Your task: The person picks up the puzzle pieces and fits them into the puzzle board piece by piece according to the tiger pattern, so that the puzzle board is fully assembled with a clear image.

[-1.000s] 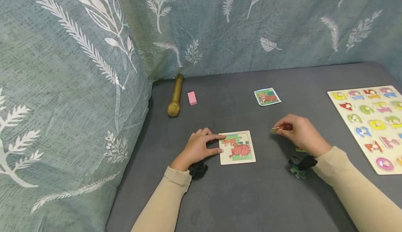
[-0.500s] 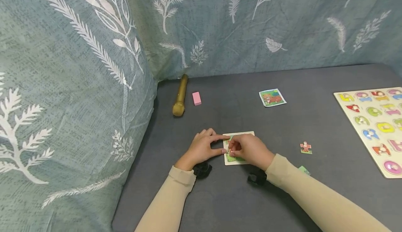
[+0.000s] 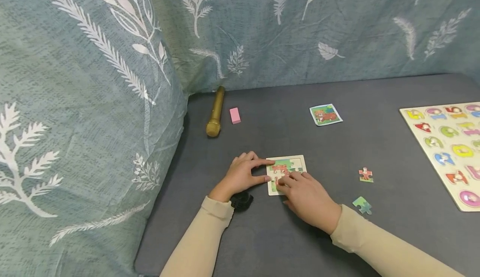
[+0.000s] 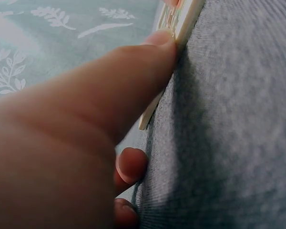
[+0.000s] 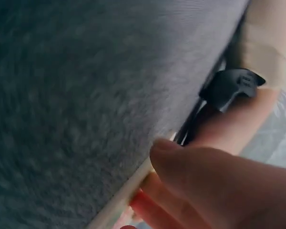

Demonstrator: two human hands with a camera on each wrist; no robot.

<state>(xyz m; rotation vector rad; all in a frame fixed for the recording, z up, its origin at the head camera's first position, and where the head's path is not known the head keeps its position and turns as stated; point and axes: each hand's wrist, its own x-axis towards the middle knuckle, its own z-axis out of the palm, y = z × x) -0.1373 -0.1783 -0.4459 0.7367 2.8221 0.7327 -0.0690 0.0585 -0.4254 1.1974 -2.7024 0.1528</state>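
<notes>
A small square puzzle board (image 3: 269, 188) with a pale rim and a partly assembled orange-and-green animal picture lies between the hands. My left hand (image 3: 241, 173) touches its left side, thumb and index finger stretched onto the rim. In the left wrist view, the thumb (image 4: 148, 57) rests on the board's edge. My right hand (image 3: 311, 198) reaches over the board's lower right, its fingertips pressing on the pieces near the lower left and covering part of the picture. Two loose jigsaw pieces lie to the right: an orange-and-green one (image 3: 365, 175) and a green one (image 3: 361, 205).
A picture card (image 3: 325, 115) of an orange animal lies behind the board. A gold microphone (image 3: 215, 114) and a pink block (image 3: 235, 116) are at the back left. A number peg board (image 3: 431, 128) stands at the right, and a curtain (image 3: 262, 52) borders the table.
From the right, my right hand brought a pinched jigsaw piece over to the board. Its fingers have since spread and press down there. The left hand has stayed at the board's edge.
</notes>
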